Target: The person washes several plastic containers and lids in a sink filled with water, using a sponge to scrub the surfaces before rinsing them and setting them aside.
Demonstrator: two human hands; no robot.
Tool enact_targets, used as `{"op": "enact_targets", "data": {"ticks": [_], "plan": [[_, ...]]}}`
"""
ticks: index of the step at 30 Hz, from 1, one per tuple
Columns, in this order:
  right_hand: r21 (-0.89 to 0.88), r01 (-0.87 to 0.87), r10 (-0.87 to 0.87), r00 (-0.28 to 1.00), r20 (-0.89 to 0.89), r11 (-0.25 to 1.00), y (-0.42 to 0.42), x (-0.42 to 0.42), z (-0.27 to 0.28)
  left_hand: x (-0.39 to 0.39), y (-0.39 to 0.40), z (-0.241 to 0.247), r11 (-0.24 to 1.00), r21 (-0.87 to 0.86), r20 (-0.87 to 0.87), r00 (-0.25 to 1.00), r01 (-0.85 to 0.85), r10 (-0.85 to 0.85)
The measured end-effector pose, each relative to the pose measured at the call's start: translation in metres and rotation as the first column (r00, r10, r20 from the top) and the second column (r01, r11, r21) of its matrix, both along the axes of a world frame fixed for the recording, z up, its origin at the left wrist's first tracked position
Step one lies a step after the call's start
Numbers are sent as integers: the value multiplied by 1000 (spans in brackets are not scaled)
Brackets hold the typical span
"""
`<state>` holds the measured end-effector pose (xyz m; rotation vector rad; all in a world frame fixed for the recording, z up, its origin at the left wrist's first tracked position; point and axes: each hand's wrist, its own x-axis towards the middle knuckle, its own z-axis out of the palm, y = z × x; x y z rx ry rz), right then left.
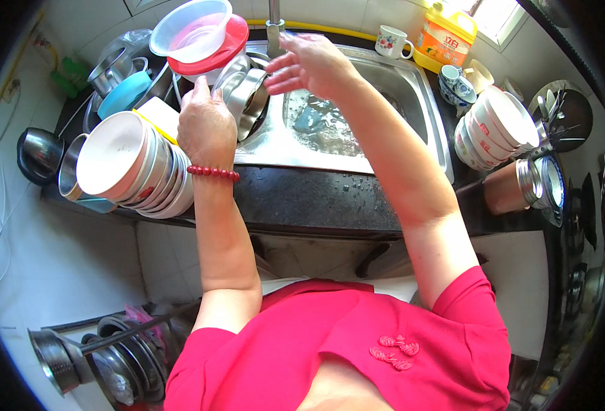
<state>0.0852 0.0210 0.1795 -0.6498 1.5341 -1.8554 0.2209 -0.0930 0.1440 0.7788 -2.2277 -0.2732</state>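
My left hand [207, 123], a red bead bracelet on its wrist, is at the left edge of the sink, its fingertips at the rim of a tilted clear bowl [230, 77]; whether it grips the rim I cannot tell. Metal bowls [253, 97] lean beside that bowl on the steel drainer. My right hand [307, 67] hangs over the sink near the faucet [274, 31], fingers apart and nothing in it. Below it, the sink basin [420, 103] holds sudsy water with a bluish cloth-like thing [310, 119]. Behind my left hand are a red plastic lid [238, 41] and a translucent plastic bowl [192, 31].
Stacked bowls [112, 154] stand on the black counter [307, 198] at left, near a blue bowl [125, 95]. Right of the sink are a floral mug [391, 42], a yellow detergent jug [443, 41], small cups [451, 77], more stacked bowls [497, 123] and a utensil holder [541, 133].
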Motion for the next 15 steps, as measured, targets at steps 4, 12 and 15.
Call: {"op": "enact_targets", "data": {"ticks": [4,12,15], "plan": [[244,145,-101,978,-182,959,47,-24,-39,-1,18,2,986,-150,-184,978,72,-99],[849,327,436,748,-501,415,128,-129,-198,-66,122,-19,730,137,401,637,669,-659],[933,286,485,797,-359,221,136,-114,-192,-113,131,-45,763,281,584,528,582,-617]]}}
